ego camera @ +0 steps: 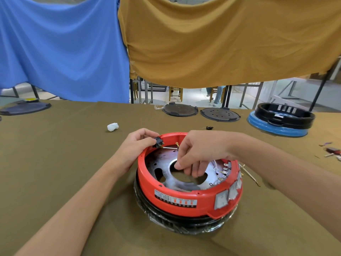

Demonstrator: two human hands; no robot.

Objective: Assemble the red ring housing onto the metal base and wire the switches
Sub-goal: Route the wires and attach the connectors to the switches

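The round red plastic ring housing [184,198] sits low and centre on the olive-brown cloth-covered table [64,154], seated over a silvery metal base plate [166,164] with a large central hole, all stacked on a black ring wrapped in clear film [166,221]. On the housing's outer wall at 5 o'clock is a row of grey rectangular rocker switches [228,194], with a white and red label to their left.

The left hand [137,143] is at the housing's rim at 11 o'clock, its fingers curled and pinching a small black switch block [158,142] with metal terminals facing inward. The right hand [198,152] reaches over the housing from 3 o'clock, fingers curled down towards the central hole, holding a thin white wire [169,148] that runs to the switch block; exactly which fingers grip it cannot be told.

Further back at 11 o'clock lies a crumpled white wad [112,126]. At 12 to 1 o'clock lie two dark round lids [200,111], and at 2 o'clock a black ring on a blue base [280,122]. Blue and mustard cloths [166,43] hang behind.
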